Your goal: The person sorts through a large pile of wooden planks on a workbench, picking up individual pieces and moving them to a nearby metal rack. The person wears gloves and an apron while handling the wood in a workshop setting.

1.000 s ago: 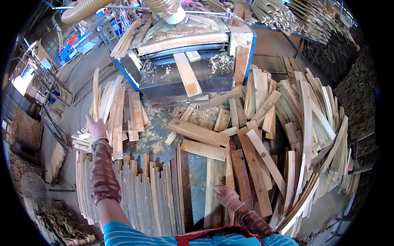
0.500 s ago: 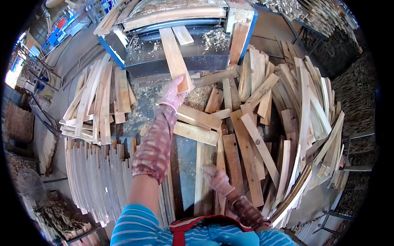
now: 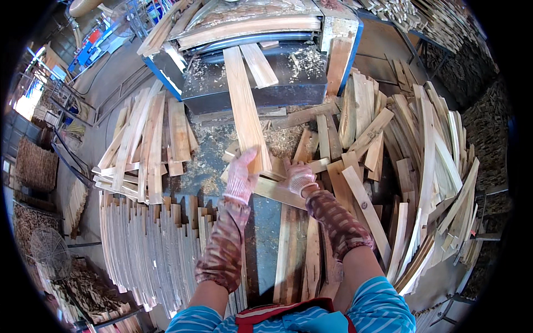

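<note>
My left hand (image 3: 242,175), in a pale knit glove, grips the near end of a long planed wooden board (image 3: 246,105). The board's far end reaches up to the roller of a blue-sided machine (image 3: 194,86). Beside it, a second wooden board (image 3: 259,65) sticks out over the dark metal bed. My gloved right hand (image 3: 300,176) is over the boards lying crosswise, just right of the held board's end. Its fingers look apart, with nothing seen in them. A crosswise board (image 3: 280,193) lies below both hands.
A neat row of boards (image 3: 144,244) stands at the left, with a loose fanned stack (image 3: 147,144) behind it. Many boards lie jumbled (image 3: 366,200) at the right. Shavings (image 3: 286,136) cover the surface before the machine. A round fan (image 3: 50,250) stands far left.
My left hand has drawn the long board nearer, away from the machine. The second board projects further out. My right hand has moved forward from low right to the crosswise boards.
</note>
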Motion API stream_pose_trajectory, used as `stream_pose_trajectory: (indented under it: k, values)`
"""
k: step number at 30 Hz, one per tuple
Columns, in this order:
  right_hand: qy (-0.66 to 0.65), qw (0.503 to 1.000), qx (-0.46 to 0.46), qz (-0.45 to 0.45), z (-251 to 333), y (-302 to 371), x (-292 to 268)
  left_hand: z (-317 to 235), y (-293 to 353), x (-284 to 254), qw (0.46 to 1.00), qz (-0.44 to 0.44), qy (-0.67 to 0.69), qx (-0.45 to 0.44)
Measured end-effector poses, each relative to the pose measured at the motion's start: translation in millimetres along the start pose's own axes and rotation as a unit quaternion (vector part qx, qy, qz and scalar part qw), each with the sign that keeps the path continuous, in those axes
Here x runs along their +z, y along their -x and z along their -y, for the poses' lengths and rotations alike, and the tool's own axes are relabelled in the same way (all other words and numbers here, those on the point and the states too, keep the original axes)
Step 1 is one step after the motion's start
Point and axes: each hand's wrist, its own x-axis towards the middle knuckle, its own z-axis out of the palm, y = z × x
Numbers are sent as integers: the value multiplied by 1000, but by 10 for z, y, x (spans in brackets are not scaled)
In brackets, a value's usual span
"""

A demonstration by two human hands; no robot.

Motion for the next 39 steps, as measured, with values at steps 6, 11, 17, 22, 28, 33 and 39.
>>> stream_pose_trajectory:
  k: [6,11,17,22,28,33,39]
  values:
    - [-75,996,44,-11,-98,198,-118,414,862,-739,999,-14,-39,-31]
    - [-37,987,138,71,-155,1059,-536,260,1245,-994,995,66,-34,-63]
    - [-27,994,106,16,-236,1315,-534,75,1527,-844,990,122,-14,-66]
    - [-88,979,33,-180,220,607,-1256,41,1677,-1152,998,45,-32,-7]
    - [-103,969,77,-210,601,-382,-1688,-1027,1552,-1780,960,-60,-200,188]
    - [-181,967,95,-153,1041,-426,-1496,-2781,794,-2839,771,-285,-460,336]
    - [-177,967,118,-143,954,-127,-1378,-1816,351,-1716,863,-8,-468,190]
